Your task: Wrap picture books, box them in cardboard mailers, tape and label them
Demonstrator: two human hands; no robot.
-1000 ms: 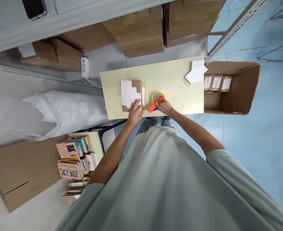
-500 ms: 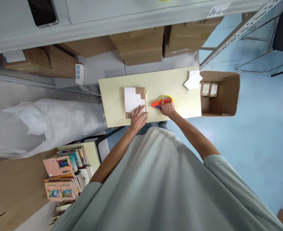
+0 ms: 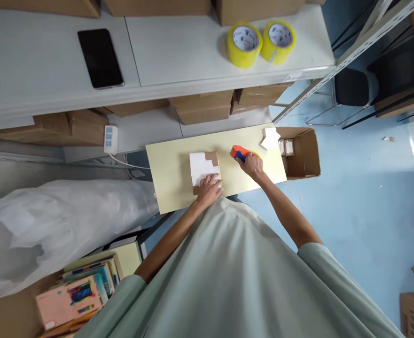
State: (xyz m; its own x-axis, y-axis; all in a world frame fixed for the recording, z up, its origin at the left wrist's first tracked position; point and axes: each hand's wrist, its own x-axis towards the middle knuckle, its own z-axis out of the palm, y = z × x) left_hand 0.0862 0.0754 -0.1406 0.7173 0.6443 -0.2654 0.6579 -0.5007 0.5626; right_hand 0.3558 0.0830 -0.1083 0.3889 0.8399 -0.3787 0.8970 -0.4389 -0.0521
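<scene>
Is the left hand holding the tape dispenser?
No, the right hand grips the tape dispenser, while the left hand is on the box.

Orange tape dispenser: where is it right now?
In the head view, the right hand holds the orange tape dispenser over the table, right of the cardboard package and left of the white papers.

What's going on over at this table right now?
A person is at a pale yellow table. Their left hand rests on a brown and white box. Their right hand grips an orange and blue tape dispenser, apart from the box, to its right. White cards lie near the table's right end, beside an open carton.
</scene>
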